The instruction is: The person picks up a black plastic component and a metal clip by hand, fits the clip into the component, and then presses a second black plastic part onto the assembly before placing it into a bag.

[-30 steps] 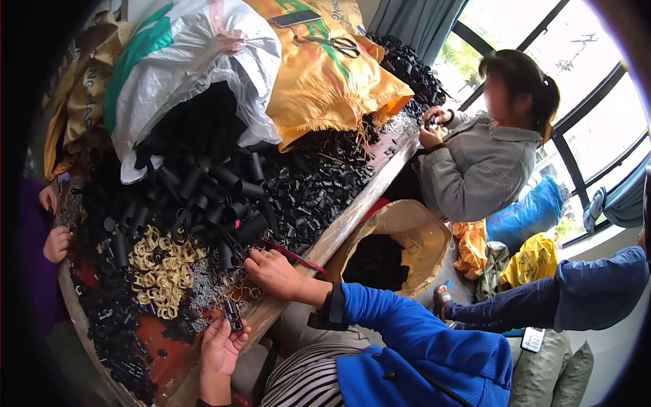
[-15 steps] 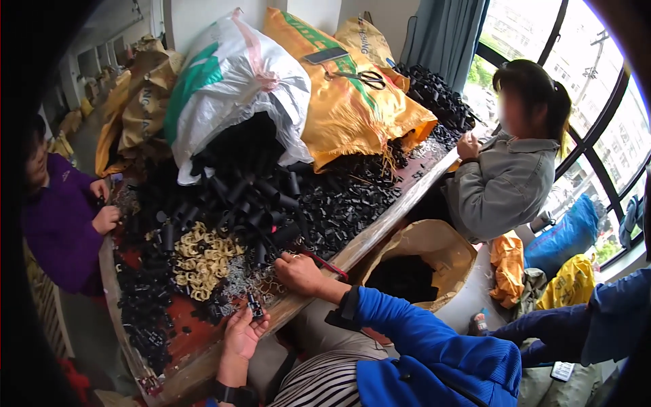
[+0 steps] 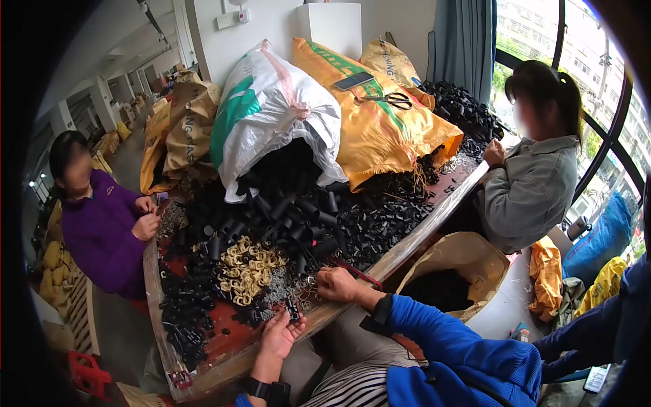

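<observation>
In my left hand (image 3: 283,335), a small black plastic piece (image 3: 292,309) with shiny metal bits is gripped between thumb and fingers, just over the table's near edge. My right hand (image 3: 338,284) is to its right, fingers curled down at the small wire-like metal parts (image 3: 307,293); what they pinch is too small to make out. A heap of cream-coloured plastic rings (image 3: 245,270) lies beyond my left hand. Small silvery metal pieces (image 3: 277,290) are scattered between that heap and my hands.
A white sack (image 3: 285,112) spills black tubes (image 3: 308,207) onto the wooden-edged table (image 3: 400,261). Scissors (image 3: 390,100) and a phone (image 3: 353,81) rest on an orange sack (image 3: 380,139). An open sack (image 3: 485,261) stands right. Co-workers sit left (image 3: 102,230) and right (image 3: 532,180).
The whole view has shifted, so the table and both hands appear farther right and lower. My left hand still holds the black piece; my right hand stays curled at the metal parts.
</observation>
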`<state>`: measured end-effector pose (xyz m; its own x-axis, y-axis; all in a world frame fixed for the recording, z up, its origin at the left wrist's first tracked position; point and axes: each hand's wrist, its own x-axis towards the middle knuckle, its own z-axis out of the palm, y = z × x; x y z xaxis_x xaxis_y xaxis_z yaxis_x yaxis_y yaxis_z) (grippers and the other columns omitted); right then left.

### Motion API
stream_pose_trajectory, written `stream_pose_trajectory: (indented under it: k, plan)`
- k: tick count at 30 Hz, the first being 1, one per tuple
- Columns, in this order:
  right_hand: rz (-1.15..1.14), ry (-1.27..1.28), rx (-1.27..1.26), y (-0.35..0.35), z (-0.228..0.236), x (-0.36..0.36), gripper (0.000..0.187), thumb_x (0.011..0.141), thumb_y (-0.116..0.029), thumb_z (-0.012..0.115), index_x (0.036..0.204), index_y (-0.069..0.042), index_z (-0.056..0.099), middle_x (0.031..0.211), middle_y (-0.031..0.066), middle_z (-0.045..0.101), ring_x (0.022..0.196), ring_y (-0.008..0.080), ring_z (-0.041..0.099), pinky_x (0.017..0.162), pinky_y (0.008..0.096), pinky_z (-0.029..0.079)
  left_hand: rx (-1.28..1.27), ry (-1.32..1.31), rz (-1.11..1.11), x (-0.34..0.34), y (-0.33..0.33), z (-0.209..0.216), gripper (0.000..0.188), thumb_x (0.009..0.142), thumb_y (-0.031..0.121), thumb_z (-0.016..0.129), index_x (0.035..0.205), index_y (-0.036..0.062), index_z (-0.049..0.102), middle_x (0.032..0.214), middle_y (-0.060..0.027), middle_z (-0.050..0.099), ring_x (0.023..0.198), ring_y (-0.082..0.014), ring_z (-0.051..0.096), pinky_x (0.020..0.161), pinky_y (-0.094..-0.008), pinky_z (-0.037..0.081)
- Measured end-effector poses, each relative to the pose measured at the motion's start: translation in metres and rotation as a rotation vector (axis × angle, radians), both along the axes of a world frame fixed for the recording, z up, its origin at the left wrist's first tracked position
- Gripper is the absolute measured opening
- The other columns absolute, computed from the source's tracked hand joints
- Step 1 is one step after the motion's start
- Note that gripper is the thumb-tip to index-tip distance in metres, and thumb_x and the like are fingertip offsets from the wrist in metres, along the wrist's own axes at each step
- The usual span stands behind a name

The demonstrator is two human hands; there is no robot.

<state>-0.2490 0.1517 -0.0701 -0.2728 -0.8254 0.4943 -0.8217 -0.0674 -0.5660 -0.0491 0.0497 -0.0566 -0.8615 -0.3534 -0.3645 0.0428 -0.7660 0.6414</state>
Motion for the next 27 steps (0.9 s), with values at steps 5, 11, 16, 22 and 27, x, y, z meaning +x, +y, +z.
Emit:
stream_pose_trajectory:
  k: [5,11,16,22,27]
  plan:
    - [-0.004,-0.022,0.039,-0.002,0.002,-0.002,0.014,0.060,-0.011,0.052,0.059,-0.003,0.041,0.060,0.0122,0.045,0.056,0.0305,0.048,0.049,0.0374,0.039,0.028,0.010,-0.020,-0.002,-0.003,-0.001,0.016,0.081,0.012,0.047,0.096,0.0052,0.049,0.088,-0.0115,0.054,0.080,-0.0231,0.055,0.069,-0.0318,0.047]
    - [0.004,-0.080,0.052,-0.003,0.006,-0.003,0.015,0.059,-0.010,0.053,0.059,-0.003,0.040,0.059,0.0119,0.044,0.055,0.0302,0.047,0.049,0.0363,0.039,0.071,-0.002,-0.046,-0.005,-0.006,0.002,0.019,0.081,0.012,0.047,0.099,0.0059,0.048,0.089,-0.0118,0.054,0.081,-0.0228,0.054,0.071,-0.0322,0.046]
    - [-0.024,-0.249,0.132,-0.002,0.012,-0.004,0.017,0.059,-0.012,0.053,0.063,-0.003,0.039,0.061,0.0138,0.048,0.059,0.0320,0.050,0.050,0.0369,0.039,0.088,-0.002,-0.067,-0.006,-0.008,0.006,0.020,0.081,0.014,0.047,0.099,0.0061,0.048,0.089,-0.0109,0.054,0.081,-0.0221,0.054,0.071,-0.0325,0.046]
    - [0.012,-0.296,0.105,-0.004,0.009,-0.004,0.016,0.062,-0.008,0.052,0.071,-0.003,0.041,0.061,0.0136,0.048,0.059,0.0318,0.050,0.051,0.0358,0.040,0.094,-0.040,-0.076,-0.007,-0.009,0.010,0.021,0.081,0.017,0.048,0.098,0.0054,0.048,0.089,-0.0094,0.054,0.080,-0.0207,0.054,0.071,-0.0326,0.046]
    - [-0.008,-0.329,0.122,-0.003,0.011,-0.005,0.016,0.064,-0.006,0.051,0.077,-0.003,0.043,0.062,0.0133,0.049,0.060,0.0317,0.051,0.053,0.0354,0.040,0.129,-0.033,-0.089,-0.008,-0.010,0.007,0.023,0.081,0.018,0.048,0.100,0.0052,0.048,0.089,-0.0089,0.054,0.079,-0.0200,0.054,0.070,-0.0323,0.046]
